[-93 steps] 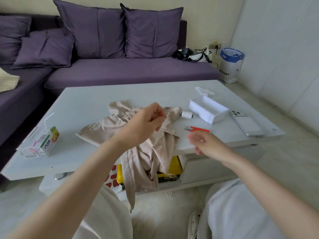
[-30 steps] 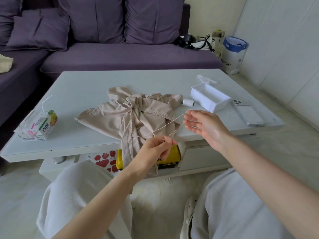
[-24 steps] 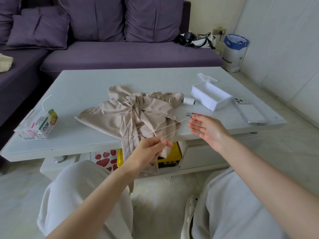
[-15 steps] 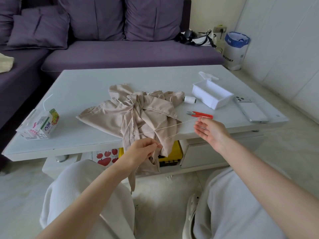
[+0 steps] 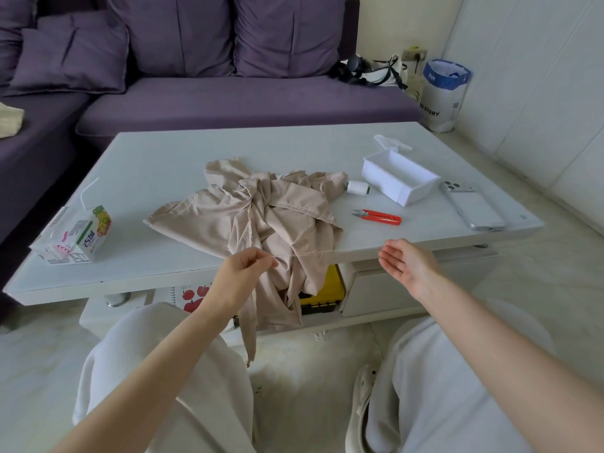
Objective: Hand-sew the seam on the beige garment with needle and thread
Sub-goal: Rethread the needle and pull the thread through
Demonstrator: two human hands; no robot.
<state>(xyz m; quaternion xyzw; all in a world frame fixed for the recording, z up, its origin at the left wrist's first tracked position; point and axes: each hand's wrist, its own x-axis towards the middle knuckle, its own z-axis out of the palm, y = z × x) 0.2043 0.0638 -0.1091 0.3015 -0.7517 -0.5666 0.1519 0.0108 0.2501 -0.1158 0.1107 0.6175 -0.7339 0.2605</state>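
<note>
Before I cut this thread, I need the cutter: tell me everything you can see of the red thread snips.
The thread snips are small, with a red handle and short metal blades pointing left toward the beige garment. They lie flat on the white table, nearer than the white box and thread spool, touching only the tabletop. Neither hand holds them: the right hand is open at the table edge, the left hand pinches the thread.
</note>
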